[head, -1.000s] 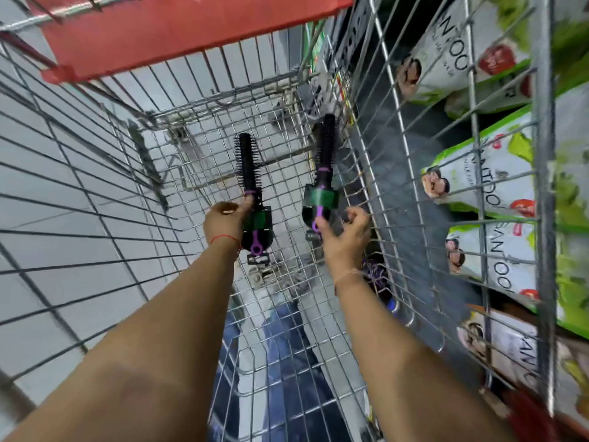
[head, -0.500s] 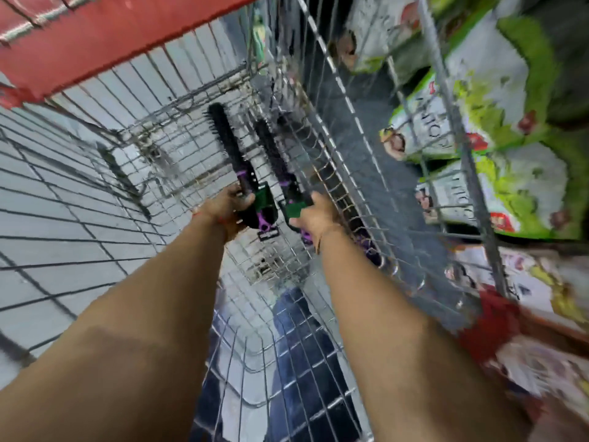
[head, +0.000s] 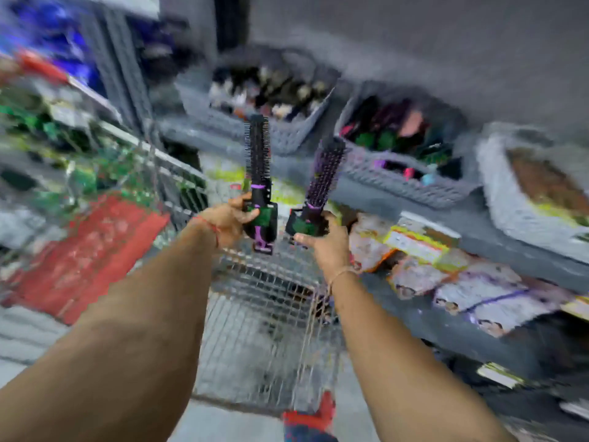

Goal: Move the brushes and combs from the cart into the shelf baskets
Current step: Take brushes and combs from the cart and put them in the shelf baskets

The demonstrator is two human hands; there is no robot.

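My left hand (head: 228,220) grips a black round brush (head: 257,154) by its purple and green handle, bristles pointing up. In my right hand (head: 325,242) is a second round brush (head: 325,170) with purple bristles, tilted to the right. Both brushes are held above the wire cart (head: 271,314), in front of the shelf. A grey basket (head: 398,178) with brushes and combs sits just beyond the right brush. Another grey basket (head: 280,135) stands behind the left brush. The picture is heavily blurred.
A pale basket (head: 510,202) sits at the far right of the shelf. Boxed goods (head: 446,275) fill the lower shelf at the right. The cart's red flap (head: 86,250) lies at the left, and its red handle end (head: 314,416) shows at the bottom.
Both hands lifted the brushes out of the cart, up toward the shelf. The view swung from the cart's inside to the shelf baskets.
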